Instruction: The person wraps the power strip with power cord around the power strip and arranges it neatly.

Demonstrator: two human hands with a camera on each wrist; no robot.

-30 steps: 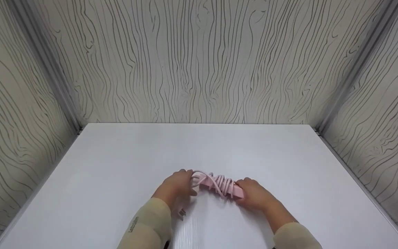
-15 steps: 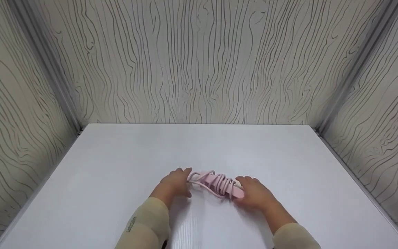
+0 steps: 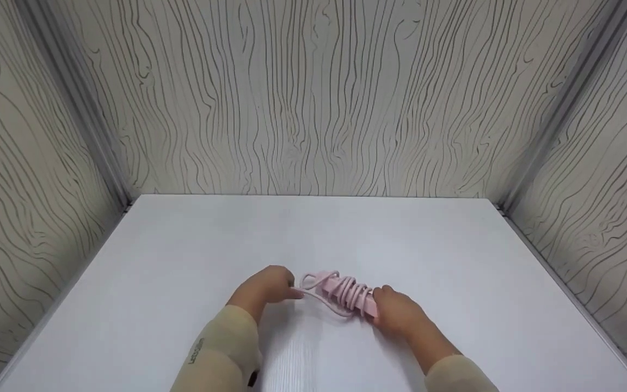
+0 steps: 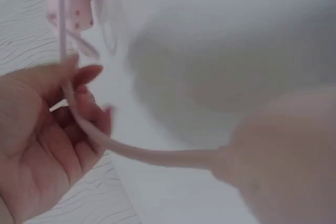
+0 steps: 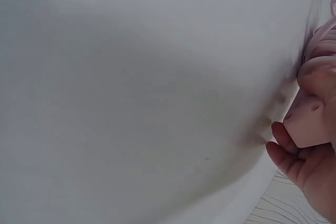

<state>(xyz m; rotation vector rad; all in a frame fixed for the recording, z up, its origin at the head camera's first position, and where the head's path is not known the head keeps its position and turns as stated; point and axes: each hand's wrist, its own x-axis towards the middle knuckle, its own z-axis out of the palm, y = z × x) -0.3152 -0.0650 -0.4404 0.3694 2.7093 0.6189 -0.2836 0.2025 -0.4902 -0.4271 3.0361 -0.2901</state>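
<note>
A pink power strip (image 3: 369,307) lies slanted over the front middle of the white table, its pink cord (image 3: 338,311) wound several times round it. My right hand (image 3: 398,311) grips the strip's near right end. At the other end my left hand (image 3: 268,284) pinches a loose length of the cord between thumb and fingers, drawn out to the left. In the left wrist view that cord (image 4: 157,157) runs past the fingers into a large blurred pink plug (image 4: 294,156) close to the camera. The strip's end (image 5: 307,124) shows against the right fingers in the right wrist view.
The white table (image 3: 313,228) reaches back to a wall panel (image 3: 292,98) with a wood-grain pattern. Similar panels stand at left and right, with grey metal posts (image 3: 558,109) in the corners.
My left hand has shifted left, drawing a length of cord away from the strip. The plug prongs below the left hand have gone from the head view. The right hand stays at the strip's end.
</note>
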